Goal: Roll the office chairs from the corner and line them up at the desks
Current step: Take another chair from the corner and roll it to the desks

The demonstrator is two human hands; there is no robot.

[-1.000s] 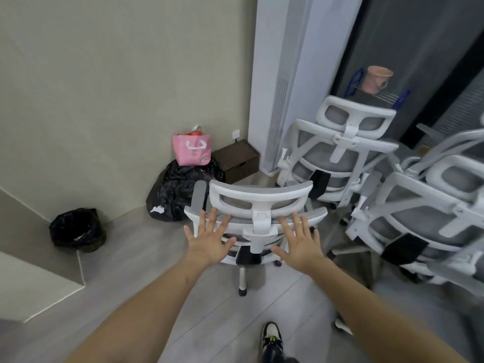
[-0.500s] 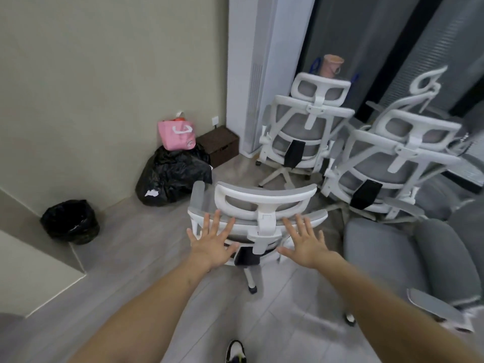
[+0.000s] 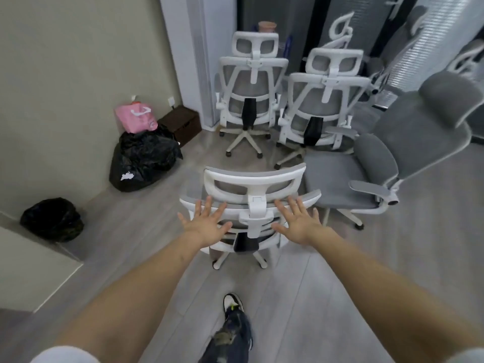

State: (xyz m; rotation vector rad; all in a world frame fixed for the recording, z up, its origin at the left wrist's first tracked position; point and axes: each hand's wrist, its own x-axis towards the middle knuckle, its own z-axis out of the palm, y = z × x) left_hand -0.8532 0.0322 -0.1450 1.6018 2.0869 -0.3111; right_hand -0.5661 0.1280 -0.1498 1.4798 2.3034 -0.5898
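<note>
Head view: both arms are reaching toward the nearest office chair (image 3: pixel 255 191) at 12 o'clock. The left hand (image 3: pixel 205 224) and right hand (image 3: pixel 297 222) are spreading flat, fingers straight, against its backrest, gripping nothing. Two more white chairs (image 3: pixel 251 90) are standing farther off at 12 o'clock; a grey chair (image 3: pixel 392 153) is sitting at 2 o'clock.
</note>
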